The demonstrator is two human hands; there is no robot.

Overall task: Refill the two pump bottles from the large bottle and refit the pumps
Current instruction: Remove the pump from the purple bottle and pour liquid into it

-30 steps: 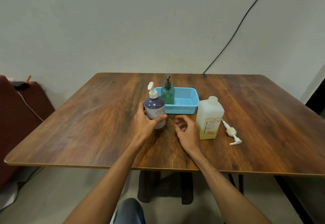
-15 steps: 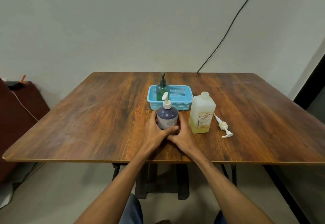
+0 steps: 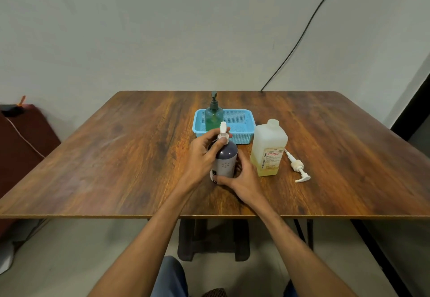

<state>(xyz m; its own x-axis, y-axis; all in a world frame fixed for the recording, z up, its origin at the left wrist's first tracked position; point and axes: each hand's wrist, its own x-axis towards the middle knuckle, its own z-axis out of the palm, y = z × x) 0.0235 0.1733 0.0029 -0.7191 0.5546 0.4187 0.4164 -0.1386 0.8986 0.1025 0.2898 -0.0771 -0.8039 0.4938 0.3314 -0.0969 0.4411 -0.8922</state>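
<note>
A purple pump bottle with a white pump stands on the wooden table in front of me. My left hand pinches the pump's collar with thumb and fingers. My right hand grips the bottle's base from the right. A green pump bottle stands in a blue basket behind. The large pale bottle, with a little yellow liquid at its bottom, stands to the right, uncapped. Its white pump lies on the table beside it.
A black cable runs down the wall to the table's far edge. A dark red seat with a white cord sits at the left. The table's near edge is just below my wrists.
My left hand has moved from the purple bottle's body up to the pump collar. My right hand has closed round the bottle's base. The bottle was brought to the middle of the table.
</note>
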